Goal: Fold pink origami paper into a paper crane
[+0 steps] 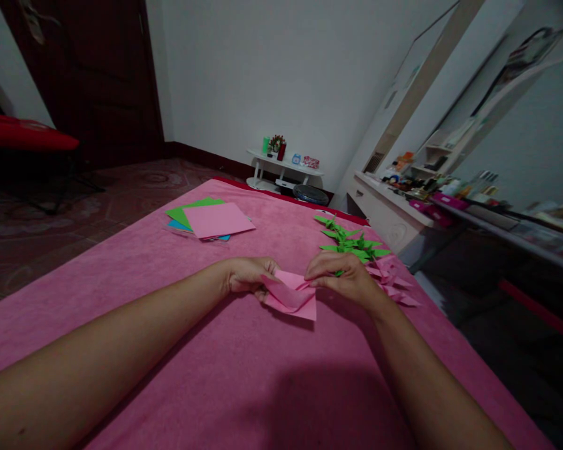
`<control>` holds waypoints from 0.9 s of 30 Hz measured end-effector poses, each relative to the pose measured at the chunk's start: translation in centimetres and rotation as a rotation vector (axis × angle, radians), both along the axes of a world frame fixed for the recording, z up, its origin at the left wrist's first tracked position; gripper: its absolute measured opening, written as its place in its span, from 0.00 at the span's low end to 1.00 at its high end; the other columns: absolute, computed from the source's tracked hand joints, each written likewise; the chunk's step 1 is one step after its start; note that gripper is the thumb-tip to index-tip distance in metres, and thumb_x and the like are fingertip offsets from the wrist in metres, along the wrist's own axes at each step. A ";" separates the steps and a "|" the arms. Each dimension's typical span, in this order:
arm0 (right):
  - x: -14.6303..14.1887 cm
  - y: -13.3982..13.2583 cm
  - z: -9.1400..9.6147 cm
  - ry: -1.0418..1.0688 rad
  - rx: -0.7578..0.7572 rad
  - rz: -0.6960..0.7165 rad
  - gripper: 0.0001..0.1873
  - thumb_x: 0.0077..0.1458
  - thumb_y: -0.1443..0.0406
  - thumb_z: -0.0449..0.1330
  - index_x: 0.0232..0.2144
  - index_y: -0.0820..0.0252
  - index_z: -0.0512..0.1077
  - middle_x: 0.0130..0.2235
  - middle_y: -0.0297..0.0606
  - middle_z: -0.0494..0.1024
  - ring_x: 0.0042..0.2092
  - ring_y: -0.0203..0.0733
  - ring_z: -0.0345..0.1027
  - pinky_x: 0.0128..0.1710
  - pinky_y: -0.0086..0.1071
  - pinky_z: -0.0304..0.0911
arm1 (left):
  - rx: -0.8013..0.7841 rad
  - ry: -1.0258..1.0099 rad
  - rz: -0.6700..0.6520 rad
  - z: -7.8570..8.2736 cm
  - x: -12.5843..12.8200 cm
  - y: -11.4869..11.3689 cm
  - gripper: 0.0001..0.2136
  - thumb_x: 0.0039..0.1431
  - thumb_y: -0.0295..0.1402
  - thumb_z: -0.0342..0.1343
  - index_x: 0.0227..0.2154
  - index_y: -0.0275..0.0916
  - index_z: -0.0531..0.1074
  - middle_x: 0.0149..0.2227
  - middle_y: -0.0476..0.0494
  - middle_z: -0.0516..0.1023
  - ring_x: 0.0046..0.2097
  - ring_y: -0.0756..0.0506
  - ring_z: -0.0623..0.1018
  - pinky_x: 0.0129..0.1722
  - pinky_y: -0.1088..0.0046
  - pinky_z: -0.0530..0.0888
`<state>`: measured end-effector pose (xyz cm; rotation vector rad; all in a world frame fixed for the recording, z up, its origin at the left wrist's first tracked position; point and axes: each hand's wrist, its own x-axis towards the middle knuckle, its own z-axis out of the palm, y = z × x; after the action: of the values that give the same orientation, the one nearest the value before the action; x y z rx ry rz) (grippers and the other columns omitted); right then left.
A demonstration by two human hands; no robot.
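A partly folded sheet of pink origami paper (291, 299) is held between my two hands, a flap raised across its middle. My left hand (252, 276) grips its left edge, with some fingers hidden behind the paper. At the upper right edge, my right hand (341, 275) pinches the paper between thumb and fingers. Just past my right hand lie several folded green paper pieces (349, 240) with pointed tips. Folded pink paper pieces (394, 281) lie beside them, partly hidden by that hand.
A stack of square paper (219, 220), pink on top with green and blue below, lies at the far left of the pink cloth (206, 375). Beyond stand a small white table (286, 164) and, at right, a cluttered dresser (394, 200).
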<state>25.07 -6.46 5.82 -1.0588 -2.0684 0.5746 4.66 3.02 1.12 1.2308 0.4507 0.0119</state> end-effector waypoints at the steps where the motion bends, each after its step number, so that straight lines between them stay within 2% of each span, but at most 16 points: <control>1: 0.0 0.0 0.0 -0.001 -0.004 -0.002 0.03 0.47 0.68 0.65 0.27 0.58 0.79 0.29 0.39 0.77 0.33 0.40 0.70 0.35 0.34 0.65 | 0.002 -0.002 -0.002 0.0 0.0 0.0 0.07 0.38 0.28 0.65 0.21 0.29 0.75 0.16 0.46 0.74 0.16 0.53 0.71 0.15 0.83 0.67; 9: -0.2 -0.3 0.0 -0.012 -0.061 -0.082 0.02 0.44 0.70 0.65 0.26 0.61 0.77 0.29 0.39 0.77 0.33 0.39 0.70 0.34 0.32 0.64 | 0.059 0.038 0.009 0.0 0.2 -0.3 0.07 0.40 0.29 0.65 0.22 0.29 0.75 0.16 0.48 0.74 0.16 0.53 0.71 0.16 0.83 0.68; 16: -0.3 -0.3 -0.2 -0.062 -0.085 -0.200 0.02 0.44 0.71 0.63 0.25 0.62 0.76 0.29 0.38 0.77 0.33 0.39 0.70 0.36 0.32 0.63 | 0.111 0.061 0.041 0.2 0.5 -0.6 0.11 0.36 0.32 0.67 0.22 0.29 0.75 0.17 0.46 0.74 0.17 0.54 0.71 0.16 0.83 0.68; 21: -0.3 -0.3 0.0 -0.088 -0.080 -0.184 0.03 0.44 0.71 0.63 0.25 0.61 0.75 0.29 0.38 0.77 0.33 0.39 0.70 0.36 0.32 0.63 | 0.102 0.088 0.050 0.2 0.6 -0.7 0.13 0.35 0.32 0.68 0.25 0.29 0.76 0.19 0.45 0.75 0.18 0.53 0.72 0.18 0.83 0.69; 27: -0.2 -0.3 0.4 -0.161 0.019 -0.160 0.03 0.44 0.71 0.63 0.25 0.60 0.76 0.29 0.37 0.76 0.33 0.38 0.69 0.36 0.32 0.62 | 0.095 0.099 0.075 -0.1 0.7 -0.5 0.12 0.37 0.32 0.67 0.24 0.28 0.75 0.17 0.45 0.74 0.17 0.53 0.71 0.18 0.82 0.69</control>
<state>24.90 -6.71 6.19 -1.2820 -2.0969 0.4002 5.35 2.53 1.05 1.3110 0.5876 0.0369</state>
